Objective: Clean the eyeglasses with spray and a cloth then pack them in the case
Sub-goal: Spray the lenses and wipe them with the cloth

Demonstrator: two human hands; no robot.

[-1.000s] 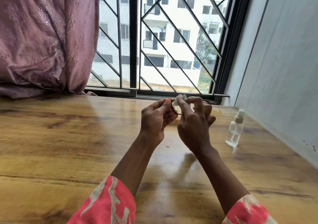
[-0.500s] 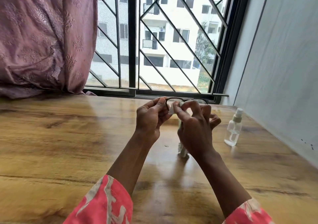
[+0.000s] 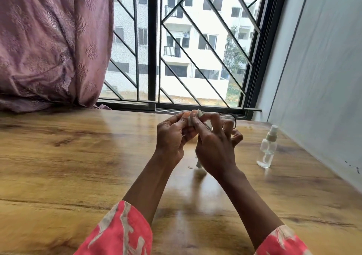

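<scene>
Both of my hands are raised over the wooden table, close together. My left hand pinches the thin dark-framed eyeglasses, whose free rim sticks out to the right behind my right fingers. My right hand presses a white cloth onto the lens between both thumbs. A tail of the cloth hangs down between my wrists to the table. The clear spray bottle with a white nozzle stands upright to the right of my hands. No case is in view.
A grey wall borders the table on the right, just behind the bottle. A barred window runs along the far edge, with a pink curtain at the far left. A small droplet lies on the table under my hands.
My hands have turned the eyeglasses, so the frame now sticks out to the right. The cloth has shifted between my thumbs and its hanging tail has come into sight. The bottle has not moved.
</scene>
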